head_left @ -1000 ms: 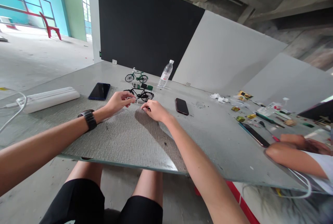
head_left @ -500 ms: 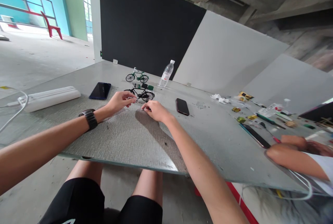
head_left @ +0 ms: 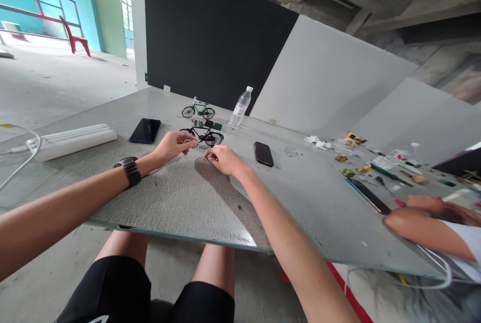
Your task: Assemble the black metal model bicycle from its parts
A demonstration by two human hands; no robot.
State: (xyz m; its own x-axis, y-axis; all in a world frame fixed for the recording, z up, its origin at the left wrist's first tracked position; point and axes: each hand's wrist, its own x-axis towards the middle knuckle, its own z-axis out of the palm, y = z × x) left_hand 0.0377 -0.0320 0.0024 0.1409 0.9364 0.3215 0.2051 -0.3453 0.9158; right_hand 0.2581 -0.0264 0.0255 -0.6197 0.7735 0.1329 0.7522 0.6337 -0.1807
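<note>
The table is spreading across the foreground, and both hands are reaching in over its near edge, probably keeping low so the surface can be steadying fine finger work. The right hand is resting nearest, its thumb and fingers bunching narrowly close to the tabletop. The left hand is curving in slightly farther off, its fingertips drawing close together just beside the black model bicycle. Something tiny and pale is showing about the fingertips — too small for anyone to tell whether either hand is gripping it. The bicycle is standing upright just beyond the hands, seemingly placed there to be within easy reach of both. One phone is lying to the right and a blue-edged phone to the left, flanking the hands rather than crowding them. Farther back, a green model bicycle is standing behind the black one, and a bottle is standing near the dark panel, likely set back from the elbows.

Against the frame of a second ago, little is differing: the whole view is sitting marginally farther right — the hands are keeping nearly the same pose, and the bicycles, phones and bottle are holding their places.
</note>
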